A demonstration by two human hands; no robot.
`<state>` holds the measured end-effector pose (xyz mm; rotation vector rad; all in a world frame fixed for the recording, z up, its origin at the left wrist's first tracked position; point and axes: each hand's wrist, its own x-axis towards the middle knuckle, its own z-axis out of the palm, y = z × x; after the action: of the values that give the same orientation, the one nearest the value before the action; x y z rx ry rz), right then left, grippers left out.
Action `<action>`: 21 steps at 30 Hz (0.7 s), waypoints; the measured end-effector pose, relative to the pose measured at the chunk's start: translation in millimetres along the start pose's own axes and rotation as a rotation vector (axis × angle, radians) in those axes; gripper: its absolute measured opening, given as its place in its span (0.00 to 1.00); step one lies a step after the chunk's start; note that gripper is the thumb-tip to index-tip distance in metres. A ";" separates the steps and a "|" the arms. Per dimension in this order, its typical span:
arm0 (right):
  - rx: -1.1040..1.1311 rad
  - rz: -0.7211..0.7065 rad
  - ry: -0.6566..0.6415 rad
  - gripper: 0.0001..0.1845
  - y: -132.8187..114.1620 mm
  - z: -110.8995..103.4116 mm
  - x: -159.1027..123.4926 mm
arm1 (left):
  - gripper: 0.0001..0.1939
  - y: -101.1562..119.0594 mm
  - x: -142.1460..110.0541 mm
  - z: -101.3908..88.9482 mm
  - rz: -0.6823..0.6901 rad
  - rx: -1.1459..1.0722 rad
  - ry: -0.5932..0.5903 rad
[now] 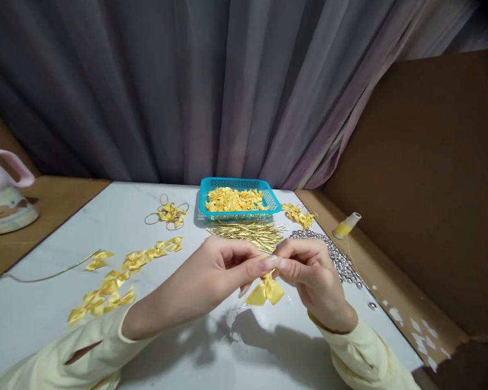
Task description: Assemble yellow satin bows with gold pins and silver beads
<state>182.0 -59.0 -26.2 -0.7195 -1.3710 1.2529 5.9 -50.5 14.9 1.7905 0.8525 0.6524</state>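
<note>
left hand: your left hand (219, 273) is closed, thumb and fingertips pinching at the top of the yellow bow (265, 292).
right hand: your right hand (315, 273) is closed in a pinch on the same spot, its thumb tip meeting the left one; what exactly lies between the tips is hidden.
pinch: you probably do best gripping near the knot alone, so the satin loops don't crease.
pull: small, even movements from both thumbs likely serve you better than a hard tug, as soft ribbon can twist or slip.
bow's place: it hangs just below your fingertips, between the two hands, apart from the tabletop (117, 216).
loose bows: the loose bows (113, 281) lie to the left of your left hand.
gold strands: the gold strands (250, 234) lie just beyond your fingertips.
silver beads: the silver beads (344, 262) spread beyond and right of your right hand.
blue basket: the blue basket (236, 215) sits farther ahead, past the strands, holding more bows.
</note>
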 end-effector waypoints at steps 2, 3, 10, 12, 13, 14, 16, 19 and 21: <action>-0.014 -0.008 0.012 0.11 -1.6 -2.2 0.7 | 0.20 -0.1 0.1 -0.5 -0.001 0.002 -0.005; -0.019 -0.012 0.017 0.10 -2.3 -3.2 0.9 | 0.20 -0.7 0.2 -0.8 -0.002 0.003 -0.007; -0.064 -0.039 0.053 0.11 -5.7 -9.6 3.7 | 0.22 -2.9 -0.3 -2.6 -0.008 0.031 -0.011; -0.064 -0.049 0.085 0.11 -7.1 -11.8 4.9 | 0.22 -1.2 -0.7 -3.2 -0.030 0.043 -0.016; -0.066 -0.056 0.098 0.11 -7.9 -12.6 5.3 | 0.22 -0.5 -0.7 -3.4 -0.037 0.048 -0.007; -0.072 -0.061 0.106 0.11 -8.6 -13.0 5.3 | 0.22 -0.1 -0.6 -3.5 -0.037 0.052 0.005; -0.091 -0.065 0.111 0.12 -9.7 -12.6 4.5 | 0.22 -0.2 -0.1 -3.3 -0.021 0.055 0.034; -0.107 -0.068 0.108 0.13 -10.3 -10.7 2.5 | 0.22 -1.6 0.6 -2.8 -0.012 0.053 0.027; -0.107 -0.078 0.109 0.14 -10.2 -9.8 1.3 | 0.22 -2.3 0.6 -2.7 -0.023 0.054 0.007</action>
<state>193.2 -57.7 -17.7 -0.7892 -1.3711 1.0702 3.7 -48.0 13.7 1.8254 0.9015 0.6260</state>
